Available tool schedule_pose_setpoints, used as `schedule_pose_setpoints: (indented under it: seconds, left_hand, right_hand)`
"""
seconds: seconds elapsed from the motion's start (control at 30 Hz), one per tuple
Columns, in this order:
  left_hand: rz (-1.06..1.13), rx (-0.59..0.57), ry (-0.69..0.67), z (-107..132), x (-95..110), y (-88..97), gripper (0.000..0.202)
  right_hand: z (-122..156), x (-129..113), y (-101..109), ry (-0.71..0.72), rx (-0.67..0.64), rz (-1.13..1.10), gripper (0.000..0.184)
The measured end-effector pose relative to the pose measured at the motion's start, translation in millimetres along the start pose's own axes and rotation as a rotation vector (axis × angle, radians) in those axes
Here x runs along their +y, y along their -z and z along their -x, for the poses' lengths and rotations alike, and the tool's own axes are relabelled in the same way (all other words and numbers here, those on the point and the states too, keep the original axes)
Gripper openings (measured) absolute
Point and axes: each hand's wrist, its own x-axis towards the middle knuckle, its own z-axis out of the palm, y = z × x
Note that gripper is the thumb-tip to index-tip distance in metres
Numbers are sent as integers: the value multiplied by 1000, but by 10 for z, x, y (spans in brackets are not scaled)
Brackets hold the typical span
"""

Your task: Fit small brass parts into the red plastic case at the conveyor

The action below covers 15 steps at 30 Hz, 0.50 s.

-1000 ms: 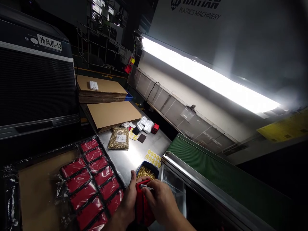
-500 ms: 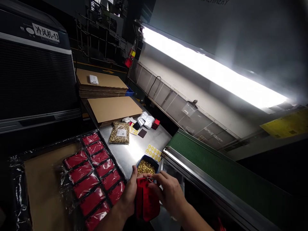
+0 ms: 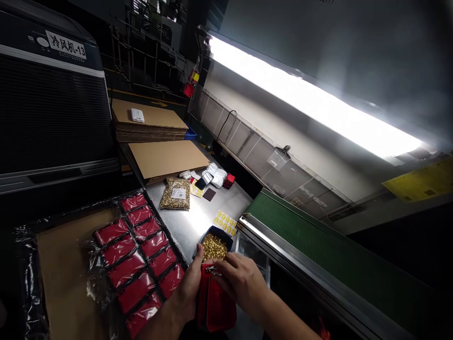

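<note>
My left hand (image 3: 189, 290) grips the left side of a red plastic part (image 3: 216, 307) held upright at the near edge of the steel table (image 3: 198, 219). My right hand (image 3: 240, 281) is closed in a pinch at the part's top edge, on a small shiny metal piece (image 3: 212, 270). Just beyond my fingers stands a small blue tub (image 3: 215, 243) full of small brass pieces. To the left, several red parts (image 3: 138, 257) wrapped in clear film lie in rows on a sheet of cardboard.
A clear bag of brass pieces (image 3: 175, 193), a phone (image 3: 204, 180), a sheet of yellow stickers (image 3: 224, 222) and flat cardboard stacks (image 3: 166, 158) lie farther back. A green conveyor belt (image 3: 318, 255) runs on the right. A black air cooler (image 3: 53, 104) stands at left.
My right hand has shifted slightly along the top edge of the red part, and the part has moved a little. The view has tilted slightly down.
</note>
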Motion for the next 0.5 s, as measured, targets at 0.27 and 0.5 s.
schedule_pose_setpoints:
  seconds: [0.27,0.5]
  left_hand:
    - [54,8,24,20,-14,-113,48]
    - [36,-10,4,10,22,-53,55]
  right_hand:
    - [-1,56,-11,39,-16,16,23]
    - [311,65,12,-122,233,-200,14]
